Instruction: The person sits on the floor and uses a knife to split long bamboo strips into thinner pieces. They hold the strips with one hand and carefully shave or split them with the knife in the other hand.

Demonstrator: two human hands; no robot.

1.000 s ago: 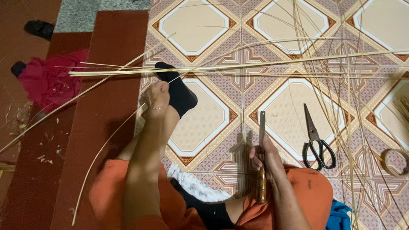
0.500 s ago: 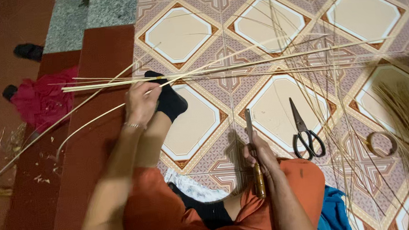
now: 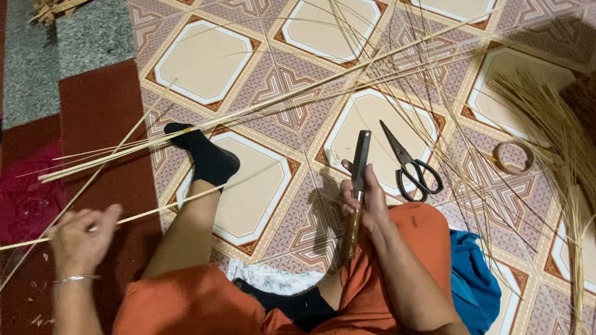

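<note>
Head view, left hand: the left hand [image 3: 80, 238] is at the lower left of the frame, closed around a thin bamboo strip [image 3: 166, 207]. A thin metal bracelet [image 3: 76, 278] is on the wrist.
Head view, bamboo strip: it runs from the left edge of the frame through the fist and goes on to the right, rising a little, above the shin of the stretched leg.
Head view, right hand: the right hand [image 3: 364, 201] is at the lower middle, closed around a knife [image 3: 356, 184] where the blade meets the handle.
Head view, knife: it stands almost upright in the picture, a flat dark blade pointing up and a brown wooden handle below the hand.
Head view, leg: a leg in orange cloth goes toward the middle, and the foot wears a black sock [image 3: 205, 157].
Head view, scissors: black scissors [image 3: 411, 162] lie on the patterned tile floor [image 3: 212, 61], just right of the knife, not touching the hand.
Head view, loose strips: a bundle of long strips [image 3: 272, 106] lies across the floor from middle left to upper right, just behind the foot.
Head view, right side: a roll of tape [image 3: 512, 158] lies on the tiles, and beside it a thick heap of pale fibres [image 3: 581, 166] curves down the right edge.
Head view, left side: a pink cloth [image 3: 7, 204] lies on the dark red floor.
Head view, lower right: a blue cloth [image 3: 473, 281] is next to the right arm.
</note>
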